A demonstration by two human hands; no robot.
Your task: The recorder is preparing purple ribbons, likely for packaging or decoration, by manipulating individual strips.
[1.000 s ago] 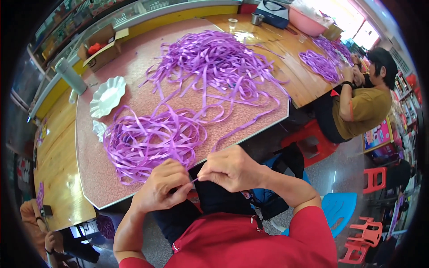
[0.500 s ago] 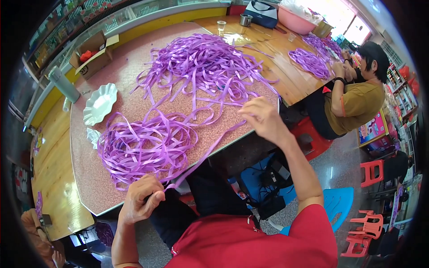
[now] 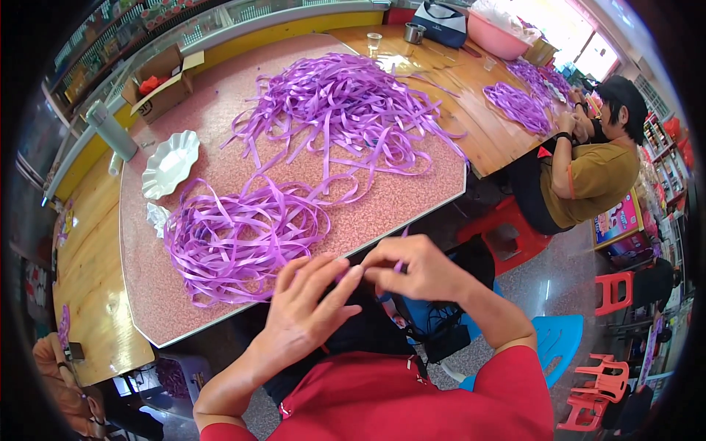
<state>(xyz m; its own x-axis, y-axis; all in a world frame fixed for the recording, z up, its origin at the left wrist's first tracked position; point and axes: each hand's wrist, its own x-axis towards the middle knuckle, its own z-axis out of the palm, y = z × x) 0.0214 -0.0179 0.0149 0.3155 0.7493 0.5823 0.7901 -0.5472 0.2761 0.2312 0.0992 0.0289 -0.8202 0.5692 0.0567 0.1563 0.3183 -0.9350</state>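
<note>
My left hand and my right hand meet at the fingertips, just off the near edge of the table. A thin purple ribbon shows in bits between their fingers. My right thumb and index finger pinch it. The left fingers are partly stretched, with ribbon caught near their tips; most of that grip is hidden. A loose heap of purple ribbon loops lies on the pink speckled tabletop, left of my hands. A larger purple ribbon pile lies farther back.
A white scalloped dish, a grey-green bottle and an open cardboard box stand at the left. On the right, a person handles ribbon at the wooden table. A blue chair stands beside me.
My hands have come together from far apart; the right moved down and left, the left moved up and right. The ribbon stretch between them is now mostly hidden in the fingers.
</note>
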